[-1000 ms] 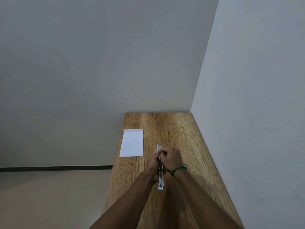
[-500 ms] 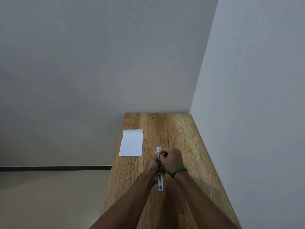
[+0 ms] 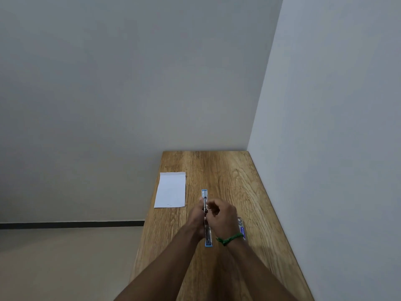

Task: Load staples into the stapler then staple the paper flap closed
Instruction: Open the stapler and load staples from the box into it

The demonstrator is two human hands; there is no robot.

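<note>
A blue and silver stapler (image 3: 207, 235) lies opened out flat along the wooden table (image 3: 227, 177), its two blue ends pointing away from me and toward me. My left hand (image 3: 196, 216) grips its middle from the left side. My right hand (image 3: 221, 213), with a green band on the wrist, has its fingers pinched over the stapler's metal channel; whether staples are between them is too small to tell. A white paper envelope (image 3: 171, 190) with a folded flap at its far end lies flat to the left of the hands, untouched.
A small blue and white box (image 3: 242, 228) lies on the table just right of my right wrist. The table runs along a wall on its right and meets a wall at its far end. Its left edge drops to the floor.
Both hands stay on the stapler. The right hand's fingers have shifted slightly over the channel, and the small box by the right wrist shows more.
</note>
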